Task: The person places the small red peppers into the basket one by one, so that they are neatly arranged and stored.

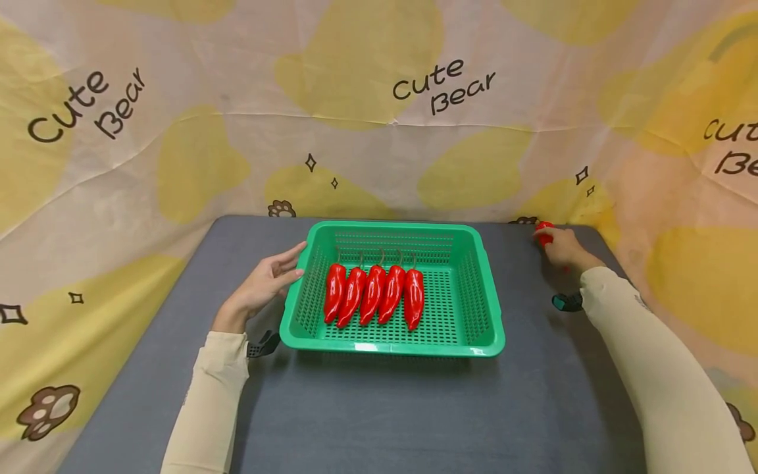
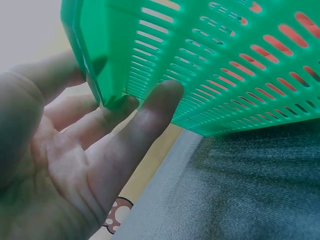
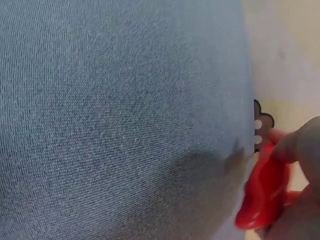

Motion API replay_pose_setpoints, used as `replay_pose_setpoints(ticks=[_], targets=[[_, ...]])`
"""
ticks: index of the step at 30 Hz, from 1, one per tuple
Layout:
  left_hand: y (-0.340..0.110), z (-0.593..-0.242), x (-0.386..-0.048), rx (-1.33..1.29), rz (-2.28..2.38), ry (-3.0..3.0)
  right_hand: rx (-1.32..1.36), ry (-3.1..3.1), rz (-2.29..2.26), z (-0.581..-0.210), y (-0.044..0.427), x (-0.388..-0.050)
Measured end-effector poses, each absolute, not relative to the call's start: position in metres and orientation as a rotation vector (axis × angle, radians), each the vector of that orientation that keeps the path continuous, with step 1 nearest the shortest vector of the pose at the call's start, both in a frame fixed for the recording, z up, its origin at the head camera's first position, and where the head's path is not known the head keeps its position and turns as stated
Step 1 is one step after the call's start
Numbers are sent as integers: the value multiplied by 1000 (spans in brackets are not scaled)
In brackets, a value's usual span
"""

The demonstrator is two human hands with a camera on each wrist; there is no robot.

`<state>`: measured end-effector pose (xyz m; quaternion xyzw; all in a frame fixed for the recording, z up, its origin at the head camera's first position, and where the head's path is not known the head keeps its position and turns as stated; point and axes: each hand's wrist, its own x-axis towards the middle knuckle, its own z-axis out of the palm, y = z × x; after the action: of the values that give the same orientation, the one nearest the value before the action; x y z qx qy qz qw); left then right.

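Several glossy red chili peppers [image 1: 374,295] lie side by side, stems toward the back, in the left and middle of a green perforated plastic basket [image 1: 391,347]. My left hand [image 1: 264,284] touches the basket's left rim, fingers fairly straight; in the left wrist view its fingertips rest against the outer wall below the rim. At the table's back right corner, my right hand [image 1: 562,248] pinches another red chili pepper [image 1: 544,232] between thumb and fingers. That pepper [image 3: 265,192] looks blurred in the right wrist view. A small red patch shows below the right hand; its source is hidden.
A grey-blue cloth-covered table [image 1: 379,415] carries the basket. Its back edge meets a printed cloth backdrop [image 1: 355,151], which also hangs along both sides. Dark straps with devices are worn on both wrists.
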<state>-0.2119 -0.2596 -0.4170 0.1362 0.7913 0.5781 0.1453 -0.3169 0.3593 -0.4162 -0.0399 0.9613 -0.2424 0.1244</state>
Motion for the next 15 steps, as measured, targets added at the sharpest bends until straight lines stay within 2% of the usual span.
replay_pose_setpoints(ticks=[15], targets=[[-259, -416, -210, 392, 1660, 2280, -137, 2737, -910, -392, 351, -309]])
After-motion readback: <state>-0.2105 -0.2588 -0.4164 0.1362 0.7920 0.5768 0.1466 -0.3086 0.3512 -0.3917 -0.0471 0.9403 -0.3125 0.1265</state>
